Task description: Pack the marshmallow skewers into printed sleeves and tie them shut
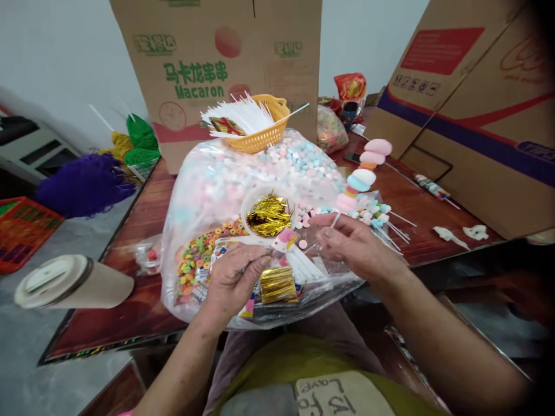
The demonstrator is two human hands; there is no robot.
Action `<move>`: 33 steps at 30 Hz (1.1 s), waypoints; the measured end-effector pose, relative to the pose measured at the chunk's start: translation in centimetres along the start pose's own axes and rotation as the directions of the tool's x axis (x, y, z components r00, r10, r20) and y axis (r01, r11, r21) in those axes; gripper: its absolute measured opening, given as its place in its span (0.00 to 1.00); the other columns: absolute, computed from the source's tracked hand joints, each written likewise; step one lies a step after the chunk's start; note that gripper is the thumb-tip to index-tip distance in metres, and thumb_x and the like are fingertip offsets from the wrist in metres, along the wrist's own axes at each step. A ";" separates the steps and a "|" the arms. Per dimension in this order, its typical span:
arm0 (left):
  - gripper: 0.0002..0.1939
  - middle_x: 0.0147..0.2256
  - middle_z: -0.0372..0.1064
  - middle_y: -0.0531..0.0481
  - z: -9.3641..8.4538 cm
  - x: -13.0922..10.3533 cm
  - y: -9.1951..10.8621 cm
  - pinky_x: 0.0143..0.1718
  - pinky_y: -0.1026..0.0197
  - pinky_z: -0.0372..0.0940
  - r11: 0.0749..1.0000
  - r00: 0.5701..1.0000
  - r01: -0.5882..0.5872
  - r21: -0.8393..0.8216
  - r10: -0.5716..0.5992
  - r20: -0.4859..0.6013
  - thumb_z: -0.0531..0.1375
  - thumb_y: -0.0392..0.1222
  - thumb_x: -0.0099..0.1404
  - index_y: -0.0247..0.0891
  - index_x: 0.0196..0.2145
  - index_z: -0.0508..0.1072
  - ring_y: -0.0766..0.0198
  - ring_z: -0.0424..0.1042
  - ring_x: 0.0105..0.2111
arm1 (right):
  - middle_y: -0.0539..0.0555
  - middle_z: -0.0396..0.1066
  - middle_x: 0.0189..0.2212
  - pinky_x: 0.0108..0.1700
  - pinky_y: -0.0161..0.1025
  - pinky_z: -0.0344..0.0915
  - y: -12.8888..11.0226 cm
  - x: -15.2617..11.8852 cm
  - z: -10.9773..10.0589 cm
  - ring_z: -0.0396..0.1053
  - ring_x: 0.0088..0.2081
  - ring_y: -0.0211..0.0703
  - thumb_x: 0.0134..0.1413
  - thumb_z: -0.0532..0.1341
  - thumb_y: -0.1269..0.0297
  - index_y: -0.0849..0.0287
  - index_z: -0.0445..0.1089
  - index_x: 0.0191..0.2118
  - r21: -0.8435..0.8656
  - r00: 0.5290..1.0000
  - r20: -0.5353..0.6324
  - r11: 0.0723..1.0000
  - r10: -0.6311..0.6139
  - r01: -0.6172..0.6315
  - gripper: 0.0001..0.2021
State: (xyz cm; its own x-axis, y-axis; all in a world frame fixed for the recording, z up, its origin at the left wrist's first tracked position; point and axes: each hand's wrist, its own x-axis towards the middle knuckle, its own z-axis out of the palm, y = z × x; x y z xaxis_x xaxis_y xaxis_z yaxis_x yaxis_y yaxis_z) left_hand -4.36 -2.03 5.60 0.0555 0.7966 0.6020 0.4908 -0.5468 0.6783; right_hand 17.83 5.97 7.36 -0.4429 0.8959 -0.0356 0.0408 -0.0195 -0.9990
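My right hand is closed on the white stick of a marshmallow skewer, which leans up and to the right with pink, white and blue marshmallows and orange rings on it. My left hand pinches a small clear printed bag with pink and yellow on it. Between the hands lie a bundle of gold twist ties and several white sticks. Just beyond them a white bowl holds loose gold ties. Colourful cereal rings lie to the left of my left hand.
A large clear bag of marshmallows covers the table's middle. Behind it sits a yellow basket of white sticks. Finished skewers lie right. Cardboard boxes stand behind; a lidded cup is at the left edge.
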 end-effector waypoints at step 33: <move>0.11 0.38 0.76 0.48 -0.9 -1.1 -2.4 0.40 0.60 0.66 0.998 0.997 0.067 0.005 -0.068 0.033 0.56 0.37 0.63 0.41 0.41 0.76 0.63 0.73 0.36 | 0.51 0.73 0.30 0.30 0.32 0.64 -0.5 -1.6 -7.3 0.70 0.30 0.38 0.60 0.51 0.65 0.54 0.70 0.40 -0.899 0.741 0.347 0.021 -0.575 0.437 0.10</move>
State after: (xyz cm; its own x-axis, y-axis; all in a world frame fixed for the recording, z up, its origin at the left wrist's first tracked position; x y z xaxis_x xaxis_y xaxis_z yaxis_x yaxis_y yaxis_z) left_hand -6.33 -1.82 3.69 0.0510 0.8398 0.5404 0.4979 -0.4905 0.7152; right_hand 25.06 7.77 8.07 -0.6622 0.5211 0.5385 0.6125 0.7904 -0.0116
